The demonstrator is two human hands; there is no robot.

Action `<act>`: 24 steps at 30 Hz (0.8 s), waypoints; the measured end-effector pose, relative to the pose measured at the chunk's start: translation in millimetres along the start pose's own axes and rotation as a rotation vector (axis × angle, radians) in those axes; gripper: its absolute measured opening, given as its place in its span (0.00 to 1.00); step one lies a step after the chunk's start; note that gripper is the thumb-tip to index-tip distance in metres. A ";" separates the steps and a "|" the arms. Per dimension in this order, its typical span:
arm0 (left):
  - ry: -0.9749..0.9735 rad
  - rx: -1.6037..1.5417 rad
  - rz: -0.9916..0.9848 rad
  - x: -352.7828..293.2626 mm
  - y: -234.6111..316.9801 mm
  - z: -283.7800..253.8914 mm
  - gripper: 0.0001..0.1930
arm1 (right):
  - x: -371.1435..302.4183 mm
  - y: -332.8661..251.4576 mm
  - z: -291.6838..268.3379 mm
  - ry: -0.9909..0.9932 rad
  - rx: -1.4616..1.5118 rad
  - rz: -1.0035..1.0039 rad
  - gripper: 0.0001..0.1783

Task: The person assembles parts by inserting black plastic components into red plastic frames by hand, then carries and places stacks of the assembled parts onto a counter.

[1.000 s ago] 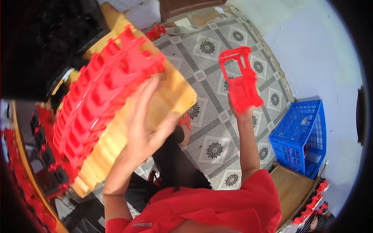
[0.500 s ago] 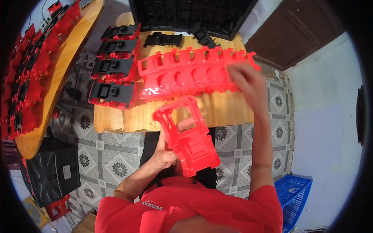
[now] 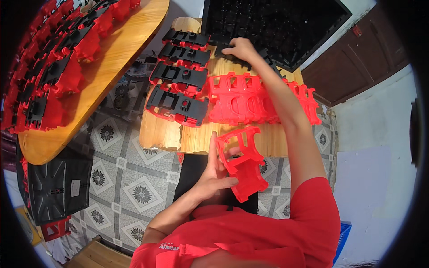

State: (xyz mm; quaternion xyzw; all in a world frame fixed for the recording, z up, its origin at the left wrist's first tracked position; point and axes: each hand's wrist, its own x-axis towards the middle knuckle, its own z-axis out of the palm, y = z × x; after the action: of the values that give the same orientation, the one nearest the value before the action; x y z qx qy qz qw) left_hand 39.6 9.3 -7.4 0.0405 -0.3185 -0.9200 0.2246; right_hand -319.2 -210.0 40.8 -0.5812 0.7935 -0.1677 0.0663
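My left hand (image 3: 213, 176) is closed round a red plastic frame (image 3: 246, 181) in front of the table's near edge, fingers behind it and thumb along its side. It has open windows at its upper end. At the back of the table my right hand (image 3: 242, 49) has its fingers on a black plastic part (image 3: 232, 61), which they partly hide. Another black part (image 3: 270, 62) lies just right of it, partly behind my forearm. Below my right arm a row of nested red frames (image 3: 243, 107) stretches across the table.
Several red frames fitted with black plates (image 3: 178, 103) stand in a column on the left of the table (image 3: 161, 134). A large black tray (image 3: 292, 58) is at the back. More assemblies crowd the wooden side table (image 3: 100, 82); a black crate (image 3: 58, 187) stands below it.
My right hand has gone from the right end of the red row to the black part at the back. The red frame in my left hand has turned, and the view has shifted.
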 end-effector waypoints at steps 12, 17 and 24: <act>0.024 -0.127 0.058 -12.4 -2.4 -4.5 0.59 | -276.0 33.9 -44.6 0.224 0.958 0.141 0.11; 0.081 -0.070 0.078 -18.9 -7.9 10.1 0.59 | -279.3 29.4 -73.1 0.504 0.146 -0.078 0.11; 0.121 -0.026 0.091 -15.1 -6.3 27.4 0.57 | -184.0 15.2 -71.6 -0.033 -0.015 -0.555 0.13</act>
State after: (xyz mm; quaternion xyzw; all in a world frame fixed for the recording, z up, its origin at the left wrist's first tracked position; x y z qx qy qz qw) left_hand 44.7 35.9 9.5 0.0785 -0.2941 -0.9088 0.2855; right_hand -296.3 -18.6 86.0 -0.7794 0.6041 -0.1642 0.0264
